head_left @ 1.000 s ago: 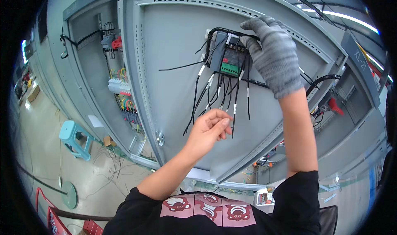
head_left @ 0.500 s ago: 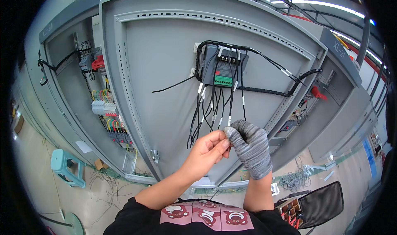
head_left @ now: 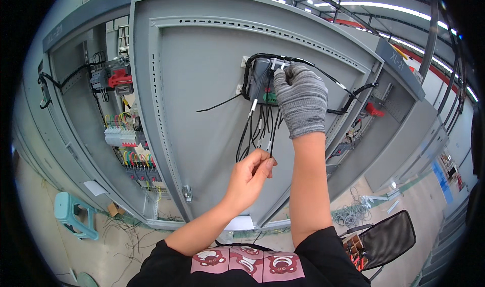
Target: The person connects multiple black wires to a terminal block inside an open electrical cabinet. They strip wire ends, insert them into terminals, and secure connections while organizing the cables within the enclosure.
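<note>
The left hand (head_left: 252,177) has its grip pinched narrow on a black wire (head_left: 274,137) near its lower end. The gloved right hand (head_left: 302,101) covers the right of a dark grey module (head_left: 259,74) with green terminals (head_left: 270,98), its hold hidden. The module sits on the far grey panel (head_left: 202,69).

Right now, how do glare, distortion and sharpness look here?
In the head view, the fisheye bows the edges of the cabinet door and the corners go black; in the same view, ceiling lights glare at upper right; there too, the gloved right hand reads clearly, while some black wires overlap too finely to separate.
</note>
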{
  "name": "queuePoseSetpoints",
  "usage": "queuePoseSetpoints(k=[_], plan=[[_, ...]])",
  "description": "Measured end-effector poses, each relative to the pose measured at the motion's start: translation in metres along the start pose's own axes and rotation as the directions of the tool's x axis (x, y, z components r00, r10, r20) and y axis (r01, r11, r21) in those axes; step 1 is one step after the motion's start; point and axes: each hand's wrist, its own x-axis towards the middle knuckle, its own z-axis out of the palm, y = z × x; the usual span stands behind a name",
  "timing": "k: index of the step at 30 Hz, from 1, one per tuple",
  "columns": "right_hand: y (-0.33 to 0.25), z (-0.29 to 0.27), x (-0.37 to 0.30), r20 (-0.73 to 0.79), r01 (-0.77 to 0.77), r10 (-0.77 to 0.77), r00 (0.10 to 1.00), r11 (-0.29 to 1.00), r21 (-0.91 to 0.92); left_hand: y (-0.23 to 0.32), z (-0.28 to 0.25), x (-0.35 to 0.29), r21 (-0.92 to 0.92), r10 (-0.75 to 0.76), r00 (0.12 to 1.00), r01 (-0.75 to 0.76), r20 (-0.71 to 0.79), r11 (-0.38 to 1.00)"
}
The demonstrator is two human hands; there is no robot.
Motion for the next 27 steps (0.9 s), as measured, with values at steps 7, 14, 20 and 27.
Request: queuePoseSetpoints(k=[7,14,20,27], plan=[[0.028,0.002,-0.014,0.005,0.020,-0.022,1.000,0.955,0.296,-0.026,-0.002,0.023,0.112,0.217,0.950,-0.196,-0.223,0.974],[0.012,0.003,-0.021,0.172,-0.075,0.022,0.985,0.949,0.308,0.006,0.004,0.059,-0.119,0.064,0.981,-0.086,-0.181,0.989],[0.004,0.010,-0.007,0.086,-0.019,0.012,0.996,0.996,0.087,0.015,0.008,0.060,0.072,0.121,0.976,-0.110,-0.183,0.991],[0.015,0.008,-0.009,0.017,0.080,-0.086,0.996,0.972,0.222,0.009,-0.002,0.060,0.033,0.111,0.982,-0.107,-0.156,0.994]])
